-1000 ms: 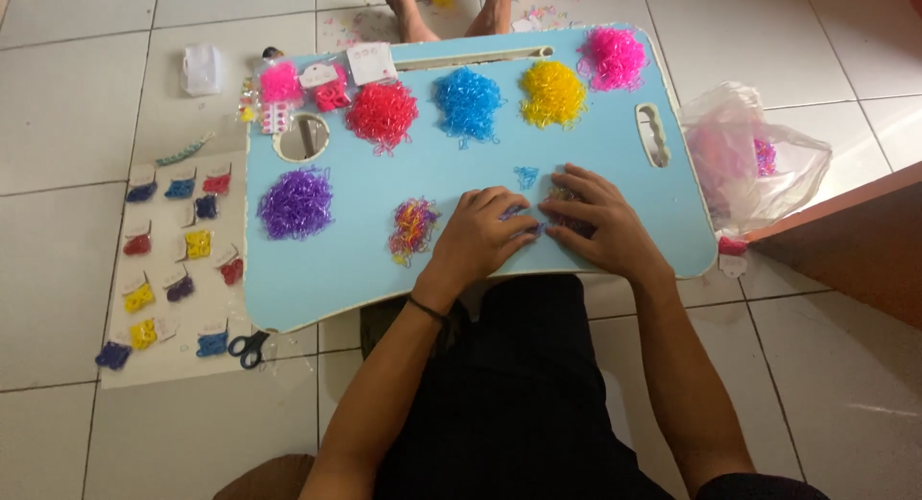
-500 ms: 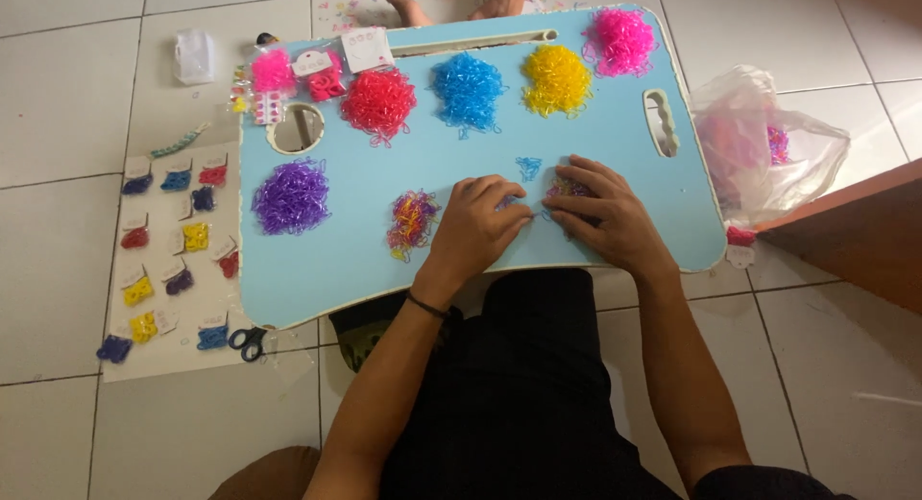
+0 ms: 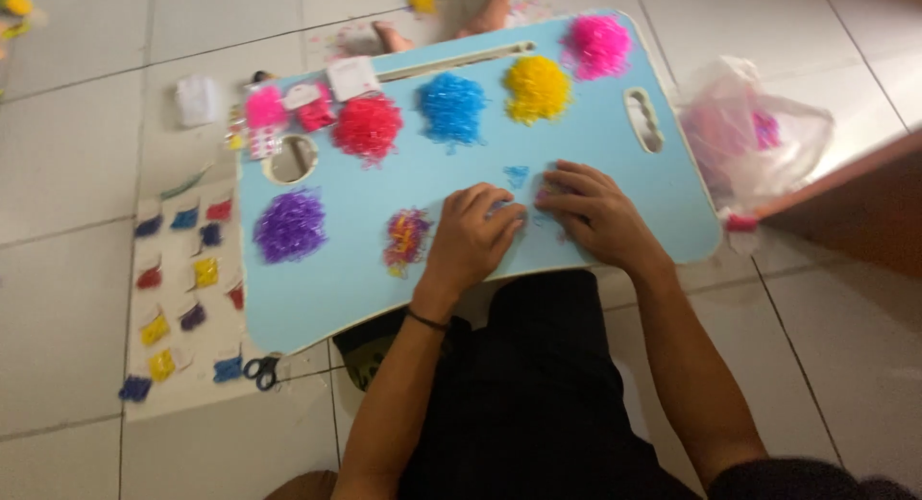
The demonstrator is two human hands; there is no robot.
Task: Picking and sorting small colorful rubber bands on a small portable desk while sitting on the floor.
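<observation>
Left hand (image 3: 477, 233) & right hand (image 3: 594, 212) are pressed together at tray (image 3: 346, 289) centre, fingers narrow, pinching something small, unclear; colour-sorted piles are kept at 12 o'clock, mixed pile (image 3: 406, 239) at 9.

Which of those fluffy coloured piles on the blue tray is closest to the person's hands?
The small mixed-colour pile, just beside the left hand. Unlike the single-colour piles, such as the purple pile and the red pile, it mixes several colours.

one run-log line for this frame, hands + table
left hand: flat on lap table | right hand: fingertips beside left | between: small blue piece | nearest: mixed-colour pile
</observation>
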